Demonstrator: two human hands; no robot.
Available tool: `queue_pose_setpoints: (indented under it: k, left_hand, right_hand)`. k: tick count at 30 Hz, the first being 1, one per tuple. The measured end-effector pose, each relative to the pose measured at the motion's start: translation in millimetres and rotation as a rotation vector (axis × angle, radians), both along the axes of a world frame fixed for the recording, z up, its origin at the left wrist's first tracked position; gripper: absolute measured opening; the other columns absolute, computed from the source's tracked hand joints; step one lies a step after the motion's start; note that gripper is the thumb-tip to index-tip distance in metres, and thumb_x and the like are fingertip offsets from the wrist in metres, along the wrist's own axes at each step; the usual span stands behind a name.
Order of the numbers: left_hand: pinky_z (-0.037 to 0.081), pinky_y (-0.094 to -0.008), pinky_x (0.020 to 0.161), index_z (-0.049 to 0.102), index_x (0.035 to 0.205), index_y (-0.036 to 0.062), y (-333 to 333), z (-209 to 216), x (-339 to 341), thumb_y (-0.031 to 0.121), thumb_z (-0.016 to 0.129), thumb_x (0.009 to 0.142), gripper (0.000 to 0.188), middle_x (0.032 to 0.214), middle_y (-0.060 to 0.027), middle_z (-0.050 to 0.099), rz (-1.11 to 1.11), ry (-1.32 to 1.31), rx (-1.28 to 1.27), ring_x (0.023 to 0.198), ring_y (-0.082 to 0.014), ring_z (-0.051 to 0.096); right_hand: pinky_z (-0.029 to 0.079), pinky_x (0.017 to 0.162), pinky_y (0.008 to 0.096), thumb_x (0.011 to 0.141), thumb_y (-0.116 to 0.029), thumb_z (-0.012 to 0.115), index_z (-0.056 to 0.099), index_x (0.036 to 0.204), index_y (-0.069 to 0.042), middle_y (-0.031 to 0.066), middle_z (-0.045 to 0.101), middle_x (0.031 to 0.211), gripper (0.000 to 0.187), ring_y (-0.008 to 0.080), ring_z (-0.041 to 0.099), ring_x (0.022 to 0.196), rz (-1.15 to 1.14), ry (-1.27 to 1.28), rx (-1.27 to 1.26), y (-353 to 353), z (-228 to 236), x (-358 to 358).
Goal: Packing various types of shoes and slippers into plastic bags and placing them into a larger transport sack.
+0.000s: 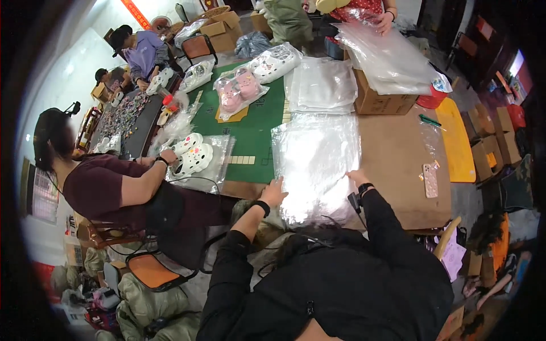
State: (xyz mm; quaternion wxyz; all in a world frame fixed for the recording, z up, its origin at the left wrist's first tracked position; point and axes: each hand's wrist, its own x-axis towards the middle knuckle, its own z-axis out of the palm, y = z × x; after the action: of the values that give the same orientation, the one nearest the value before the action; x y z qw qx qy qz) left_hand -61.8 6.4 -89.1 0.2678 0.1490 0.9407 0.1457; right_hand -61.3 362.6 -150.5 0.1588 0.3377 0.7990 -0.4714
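Observation:
A stack of clear, shiny plastic bags (pixel 317 159) lies flat on the table in front of me, glare covering its middle. My left hand (pixel 273 194) is at its left edge near the table's front, fingers drawn together on the plastic. On the opposite edge, my right hand (pixel 358 178) pinches the plastic at the side. The fingertips of both hands are small in the picture. Just beyond lies another pile of whitish plastic bags (pixel 323 85). A pair of pink clogs (pixel 238 91) in a clear bag and white clogs (pixel 276 62) sit farther left.
A co-worker at my left handles white clogs (pixel 192 154) over the green mat (pixel 250 133). Across the table, another person's hand rests on plastic sheets (pixel 389 57) over a cardboard box (pixel 382 98). A phone (pixel 430 181) and green pen (pixel 430 120) lie to the right.

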Motion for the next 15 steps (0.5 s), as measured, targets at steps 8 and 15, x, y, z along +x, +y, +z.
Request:
queue_pose_setpoints:
  k: [8, 15]
  left_hand:
    - [0.037, -0.0457, 0.087, 0.048, 0.126, 0.021, 25, 4, 44, 0.031, 0.052, 0.085, 0.042, 0.131, -0.0194, 0.039, -0.204, 0.444, -0.119, 0.109, -0.0339, 0.044]
    - [0.034, -0.046, 0.092, 0.049, 0.126, 0.0241, 59, -13, 76, 0.035, 0.057, 0.081, 0.046, 0.132, -0.0187, 0.038, -0.336, 0.551, -0.043, 0.116, -0.035, 0.04]
  right_hand:
    - [0.035, 0.092, 0.0472, 0.069, -0.018, 0.063, 0.048, 0.121, -0.005, 0.019, 0.039, 0.131, 0.056, 0.0371, 0.043, 0.112, 0.35, 0.616, 0.925, -58, 60, 35]
    - [0.037, 0.085, 0.0493, 0.071, -0.018, 0.061, 0.053, 0.116, -0.015, 0.0187, 0.043, 0.128, 0.046, 0.033, 0.047, 0.105, 1.011, 0.609, 0.858, -106, 27, 79]
